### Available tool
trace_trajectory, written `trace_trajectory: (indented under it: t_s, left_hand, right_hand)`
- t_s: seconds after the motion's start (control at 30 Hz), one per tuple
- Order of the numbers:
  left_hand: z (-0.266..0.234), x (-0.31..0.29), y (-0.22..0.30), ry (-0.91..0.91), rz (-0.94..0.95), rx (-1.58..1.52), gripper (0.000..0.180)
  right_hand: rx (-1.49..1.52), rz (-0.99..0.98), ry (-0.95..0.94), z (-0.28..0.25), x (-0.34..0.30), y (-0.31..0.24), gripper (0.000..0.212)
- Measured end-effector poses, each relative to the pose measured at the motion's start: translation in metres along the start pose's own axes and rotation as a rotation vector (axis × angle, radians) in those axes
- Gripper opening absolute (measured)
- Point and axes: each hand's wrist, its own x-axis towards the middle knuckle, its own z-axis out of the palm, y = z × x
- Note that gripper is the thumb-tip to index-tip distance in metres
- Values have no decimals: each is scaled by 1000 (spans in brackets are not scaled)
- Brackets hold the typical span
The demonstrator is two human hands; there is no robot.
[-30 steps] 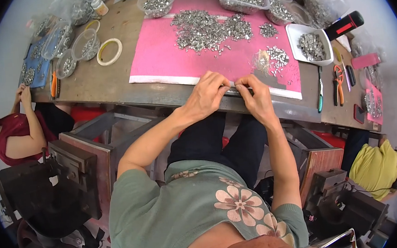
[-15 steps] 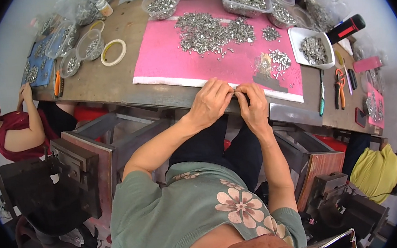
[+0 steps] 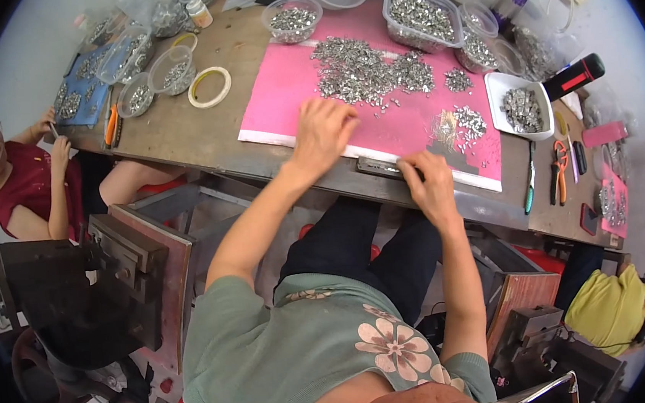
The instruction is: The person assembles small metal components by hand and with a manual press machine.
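Observation:
My left hand (image 3: pixel 324 134) is over the front part of the pink mat (image 3: pixel 275 102), just short of a wide heap of small silvery metal pieces (image 3: pixel 349 69). Its fingers are bent and smeared by motion, so anything in them cannot be made out. At the table's front edge lies a narrow dark metal block (image 3: pixel 375 168) with a slot along its top. My right hand (image 3: pixel 432 182) has thumb and fingers closed at the block's right end, gripping it. A smaller pile of shiny pieces (image 3: pixel 471 125) lies beside thin pins (image 3: pixel 443 129) on the mat's right side.
Clear tubs (image 3: pixel 422 20) of metal pieces line the back. A white dish (image 3: pixel 520 107) of parts, orange-handled pliers (image 3: pixel 560 173) and a teal-handled tool (image 3: pixel 529 183) are at right. A tape roll (image 3: pixel 210 87) lies left. Co-workers sit at left (image 3: pixel 37 180) and right (image 3: pixel 607 303).
My hands, together at the mat's front edge before, have parted. The left has moved left toward the heap; the right is lower at the dark block, which now shows. The view has shifted slightly.

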Motion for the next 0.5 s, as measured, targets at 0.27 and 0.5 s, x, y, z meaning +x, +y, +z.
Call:
trace_trajectory:
  t_s: [0.27,0.5]
  left_hand:
    - [9,25,-32,-181,39,142,16]
    - [11,28,-29,-161,123,178,17]
  right_hand:
    - [-120,26,5,51,85,23,15]
    - [-269,127,-36,63,91,30,20]
